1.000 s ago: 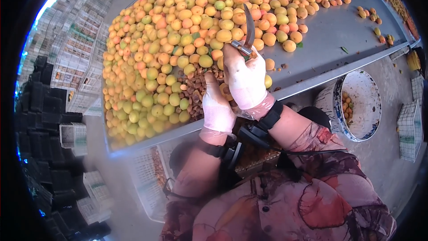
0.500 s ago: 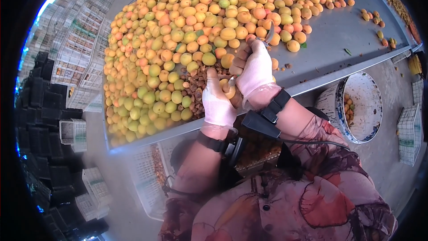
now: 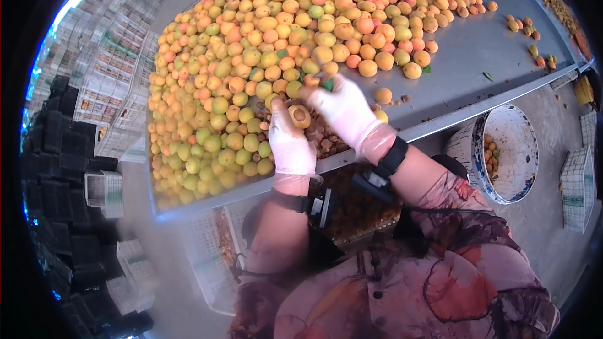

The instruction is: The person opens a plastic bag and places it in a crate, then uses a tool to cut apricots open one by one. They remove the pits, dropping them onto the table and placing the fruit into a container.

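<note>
My left hand, in a pink-cuffed white glove, grips a split apricot with its brown centre exposed. Just right of it, my gloved right hand is closed on a small knife, whose blade is motion-blurred and points up over the pile. Many yellow, orange and greenish apricots cover the metal table. Brown pits or scraps lie beneath my hands at the table's near lip.
A paint-spattered white bucket with some fruit stands below the table at right. Stacked white crates and black crates line the left. More white crates stand at far right. A white crate sits under the table.
Both hands have shifted left along the pile. The apricot in my left hand now shows an opened face. The knife, clearly upright a second ago, is blurred and has moved left.
</note>
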{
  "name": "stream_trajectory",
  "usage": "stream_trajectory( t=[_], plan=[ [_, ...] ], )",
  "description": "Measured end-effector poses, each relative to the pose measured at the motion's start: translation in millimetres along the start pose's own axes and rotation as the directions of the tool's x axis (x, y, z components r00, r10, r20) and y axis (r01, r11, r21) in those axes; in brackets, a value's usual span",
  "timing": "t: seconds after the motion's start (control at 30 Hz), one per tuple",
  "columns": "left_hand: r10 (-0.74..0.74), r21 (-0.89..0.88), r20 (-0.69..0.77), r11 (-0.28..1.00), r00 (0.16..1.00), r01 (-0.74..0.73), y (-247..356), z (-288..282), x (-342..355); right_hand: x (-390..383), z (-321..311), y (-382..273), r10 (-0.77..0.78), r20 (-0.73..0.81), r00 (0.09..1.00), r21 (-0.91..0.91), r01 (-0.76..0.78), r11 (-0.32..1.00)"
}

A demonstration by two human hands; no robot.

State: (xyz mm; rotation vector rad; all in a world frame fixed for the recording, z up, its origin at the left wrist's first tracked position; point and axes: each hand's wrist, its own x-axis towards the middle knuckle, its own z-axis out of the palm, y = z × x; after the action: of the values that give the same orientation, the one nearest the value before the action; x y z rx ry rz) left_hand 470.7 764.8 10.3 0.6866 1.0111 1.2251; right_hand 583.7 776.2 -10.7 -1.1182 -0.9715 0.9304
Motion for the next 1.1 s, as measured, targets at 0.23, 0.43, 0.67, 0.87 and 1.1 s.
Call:
stream_trajectory(
  t=[0.23, 0.43, 0.67, 0.87, 1.1],
  plan=[
    [0.182, 0.123, 0.084, 0.974, 0.98, -0.192, -3, -6, -3, -27, 1, -43, 0.3, 0.163, 0.94, -0.439, -0.203, 0.875],
    [0.251, 0.249, 0.045, 0.935, 0.967, -0.254, -8, -12, 0, -29, -6, -21, 0.196, 0.104, 0.975, -0.409, -0.138, 0.902],
    [-0.157, 0.694, 0.551, 0.632, 0.82, -0.345, 44, -15, -35, 10, -52, -40, 0.144, 0.123, 0.982, -0.645, -0.032, 0.763],
    [-0.181, 0.707, 0.51, 0.645, 0.841, -0.29, 32, -9, -35, 76, -77, -20, 0.061, 0.114, 0.992, -0.961, 0.094, 0.262],
    [-0.179, 0.684, 0.408, 0.71, 0.895, -0.17, 36, -9, -23, 92, -72, -9, 0.175, 0.151, 0.973, -0.982, 0.126, 0.143]
  ],
)
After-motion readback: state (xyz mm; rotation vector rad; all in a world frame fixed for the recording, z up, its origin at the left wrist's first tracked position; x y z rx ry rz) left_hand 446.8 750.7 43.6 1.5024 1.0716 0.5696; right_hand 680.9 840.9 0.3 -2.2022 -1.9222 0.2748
